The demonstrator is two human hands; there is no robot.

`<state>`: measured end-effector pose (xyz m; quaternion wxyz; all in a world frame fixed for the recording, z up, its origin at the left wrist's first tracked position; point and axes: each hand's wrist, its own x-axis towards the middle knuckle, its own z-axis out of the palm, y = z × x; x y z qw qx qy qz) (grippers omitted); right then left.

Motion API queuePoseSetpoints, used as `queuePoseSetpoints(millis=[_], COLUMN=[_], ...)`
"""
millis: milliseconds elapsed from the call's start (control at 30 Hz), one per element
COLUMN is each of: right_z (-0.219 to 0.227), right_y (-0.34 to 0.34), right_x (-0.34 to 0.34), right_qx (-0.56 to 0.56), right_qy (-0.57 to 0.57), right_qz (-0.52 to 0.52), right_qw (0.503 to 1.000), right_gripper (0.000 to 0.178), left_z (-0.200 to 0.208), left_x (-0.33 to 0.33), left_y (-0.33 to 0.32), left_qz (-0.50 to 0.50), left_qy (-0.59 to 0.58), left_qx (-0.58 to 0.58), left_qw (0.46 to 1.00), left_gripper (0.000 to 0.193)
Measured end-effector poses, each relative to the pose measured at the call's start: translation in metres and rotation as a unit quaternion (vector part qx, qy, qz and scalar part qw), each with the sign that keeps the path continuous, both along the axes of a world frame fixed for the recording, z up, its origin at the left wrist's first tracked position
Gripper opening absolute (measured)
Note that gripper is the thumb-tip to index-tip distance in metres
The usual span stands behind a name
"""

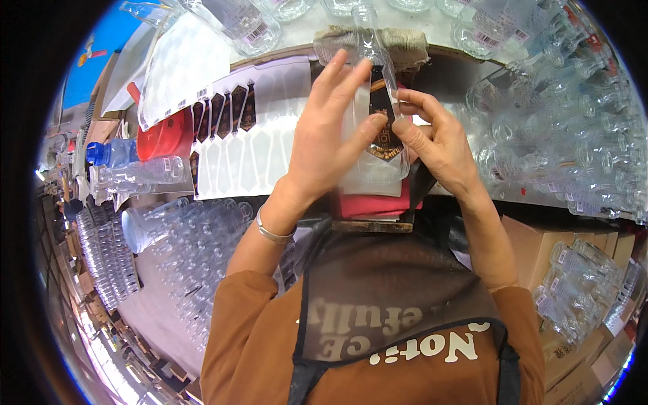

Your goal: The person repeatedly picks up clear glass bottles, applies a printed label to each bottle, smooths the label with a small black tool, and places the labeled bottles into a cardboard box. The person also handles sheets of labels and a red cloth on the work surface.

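Note:
A clear glass bottle [382, 170] lies in front of me, its neck pointing away and resting by a rolled grey cloth [408, 44]. On its upper face is a black tie-shaped label [383, 101] with gold print. My left hand [322, 128], slightly blurred, is over the bottle's left side with fingers stretched out and apart, its thumb on the label. At the right side, my right hand [442, 138] has its fingers curled round the bottle's edge, the thumb near the label. Red material [374, 204] shows beneath the bottle.
Left of the bottle lies a label sheet [260, 158] with several black labels [233, 111] among peeled blanks. A red dish-like object [165, 135] and a blue-capped plastic bottle [115, 152] lie beyond. Many glass bottles [553, 135] crowd the right; more bottles [196, 250] stand lower left. Cardboard boxes [530, 243] stand lower right.

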<state>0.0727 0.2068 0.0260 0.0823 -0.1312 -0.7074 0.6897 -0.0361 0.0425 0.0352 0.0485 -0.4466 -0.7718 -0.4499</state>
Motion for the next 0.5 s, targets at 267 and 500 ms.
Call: queuePoseSetpoints(millis=[267,500], right_z=[0.001,-0.007], right_y=[-0.001,-0.005], right_x=[0.021,0.020], right_qx=[-0.025,0.011], right_qy=[-0.061,-0.016], right_qz=[0.045,0.016], right_qw=[0.997,1.000], right_gripper=[0.051,0.054], left_z=[-0.008,-0.008], left_x=[0.039,0.040], left_y=[-0.017,-0.018], left_qz=[-0.048,-0.044], left_qy=[-0.469,-0.485], left_qx=[0.123,0.138], left_qw=[0.873,0.863], left_gripper=[0.083,0.077])
